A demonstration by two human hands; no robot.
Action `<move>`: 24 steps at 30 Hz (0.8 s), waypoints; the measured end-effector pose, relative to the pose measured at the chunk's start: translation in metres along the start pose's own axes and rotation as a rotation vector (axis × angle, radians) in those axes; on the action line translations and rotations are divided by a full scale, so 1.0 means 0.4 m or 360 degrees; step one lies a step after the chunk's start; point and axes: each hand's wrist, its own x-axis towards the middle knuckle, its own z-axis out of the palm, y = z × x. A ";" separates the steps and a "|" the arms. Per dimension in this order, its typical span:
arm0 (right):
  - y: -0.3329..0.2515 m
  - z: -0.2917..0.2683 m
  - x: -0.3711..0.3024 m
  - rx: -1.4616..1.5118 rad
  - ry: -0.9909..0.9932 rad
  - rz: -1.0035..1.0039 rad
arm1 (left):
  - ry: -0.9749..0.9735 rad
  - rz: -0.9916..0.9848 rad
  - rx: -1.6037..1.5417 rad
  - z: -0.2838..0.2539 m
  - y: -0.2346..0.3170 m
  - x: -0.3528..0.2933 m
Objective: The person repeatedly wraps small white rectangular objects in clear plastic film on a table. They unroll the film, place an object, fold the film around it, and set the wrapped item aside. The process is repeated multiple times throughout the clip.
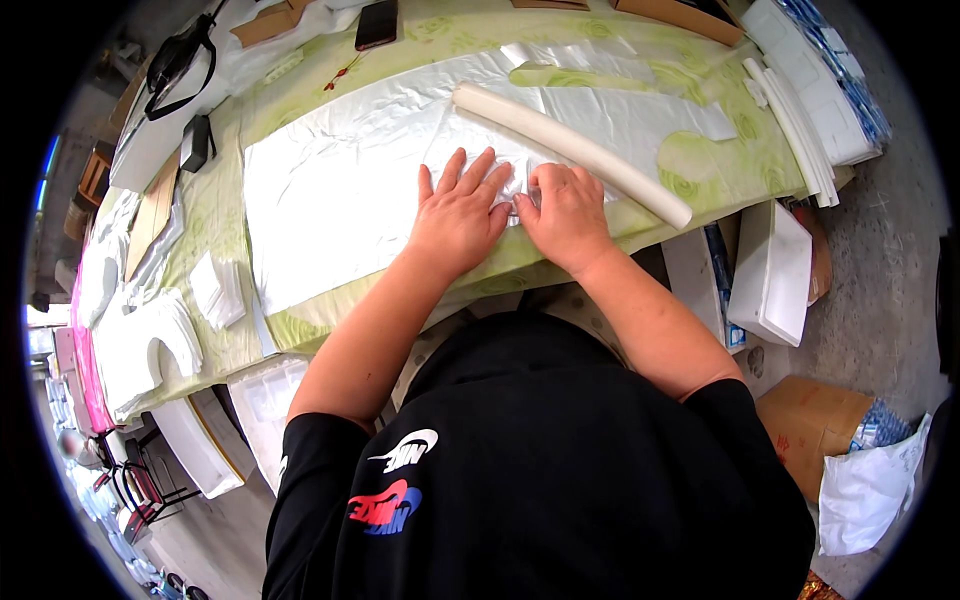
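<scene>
My left hand (455, 220) lies flat with fingers spread on a shiny silvery-white plastic sheet (340, 190), its thumb toward the other hand. Close beside it, the fingers of my right hand (568, 210) are curled, with the thumb tucked in at a crumpled bit of the sheet near its front edge. Exactly what sits under those fingertips is partly hidden. Just beyond my right hand, a long cream-coloured roll (590, 150) rests slantwise across the sheet.
A green-patterned cloth (285, 325) covers the table. A dark phone (377, 25) lies at the far side. Folded white pieces (217, 290) are at left; white tubes (795, 130) stand along the right edge. Below right are a white foam box (775, 270) and a cardboard box (810, 425).
</scene>
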 end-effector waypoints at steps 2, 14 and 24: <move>-0.009 -0.005 0.001 0.0061 0.0053 0.0041 | -0.0034 -0.0018 0.0004 -0.007 0.006 0.007; -0.022 -0.053 0.108 -0.0109 -0.0686 0.0235 | -0.0598 -0.0216 -0.1707 -0.072 0.042 -0.271; -0.150 -0.097 -0.089 0.0643 -0.0790 -0.0214 | -0.0429 -0.1541 -0.3456 0.002 0.030 -0.323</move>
